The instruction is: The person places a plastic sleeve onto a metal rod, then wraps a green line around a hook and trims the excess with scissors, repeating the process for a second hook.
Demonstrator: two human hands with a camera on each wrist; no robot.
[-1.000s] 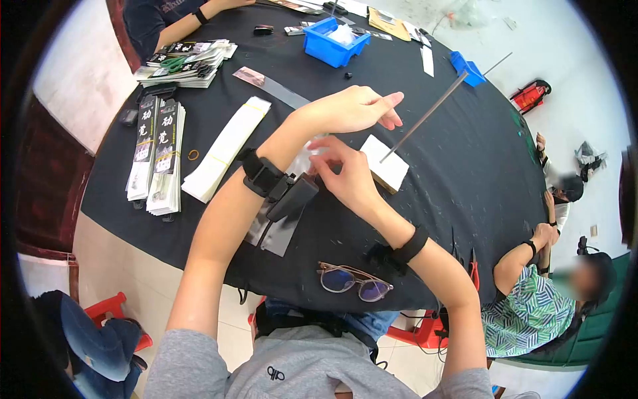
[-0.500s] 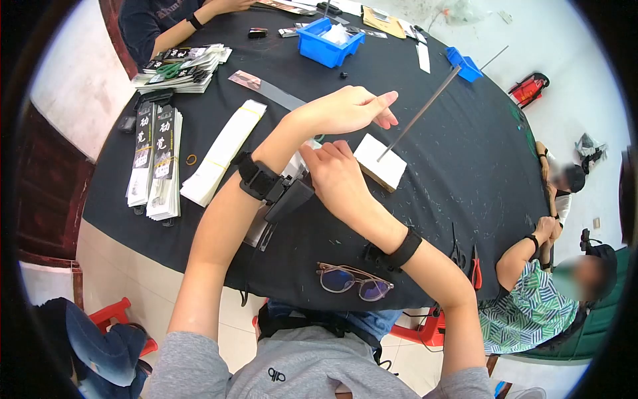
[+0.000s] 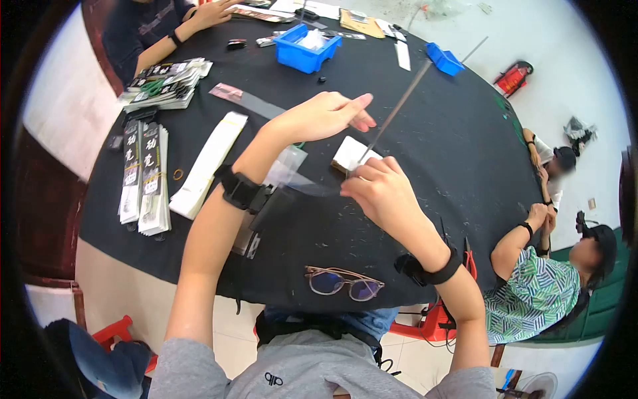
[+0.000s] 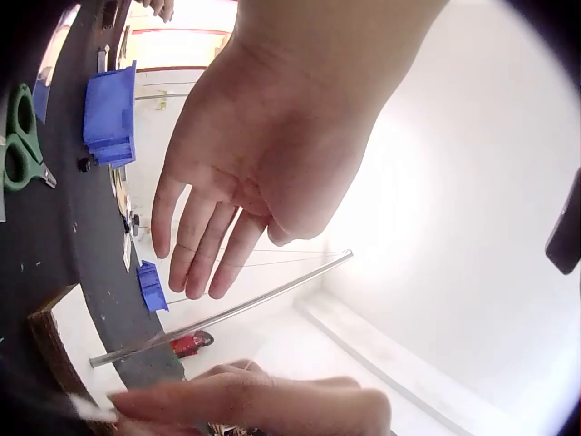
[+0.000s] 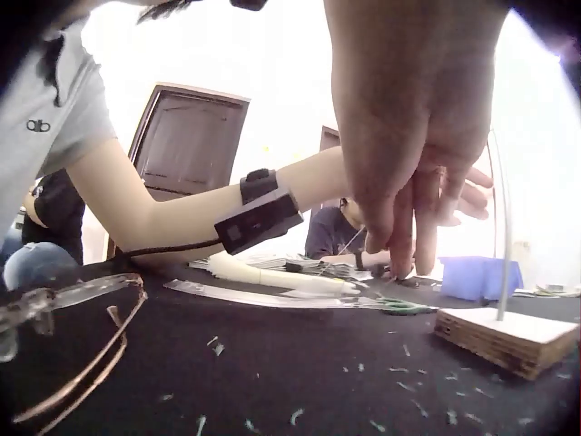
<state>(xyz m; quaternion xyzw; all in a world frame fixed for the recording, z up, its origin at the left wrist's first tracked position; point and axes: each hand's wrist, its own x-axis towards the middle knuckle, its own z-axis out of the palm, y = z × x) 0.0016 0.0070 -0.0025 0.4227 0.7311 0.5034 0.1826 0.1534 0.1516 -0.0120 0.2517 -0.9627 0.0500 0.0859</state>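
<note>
My left hand (image 3: 325, 114) hovers over the table with its fingers extended and nothing in them. My right hand (image 3: 385, 193) is just in front of the white-topped wooden block (image 3: 350, 151), its thumb and fingers pinched together. From its fingertips a clear plastic strip (image 3: 309, 186) runs left toward my left forearm, partly hidden there. A whitish blurred edge shows at those fingertips in the left wrist view. A thin metal rod (image 3: 402, 103) stands tilted in the block. Green-handled scissors (image 4: 23, 145) lie on the table under my left hand.
Glasses (image 3: 342, 284) lie at the near edge. To the left are a white paper stack (image 3: 209, 166) and banded printed packets (image 3: 154, 176). A blue bin (image 3: 307, 53) stands farther back. Pliers (image 3: 468, 256) lie at the right edge, and other people sit around the table.
My right hand has moved right, from beside the left wrist to in front of the block, with the clear strip trailing. The left hand keeps its pose while the head view shifts.
</note>
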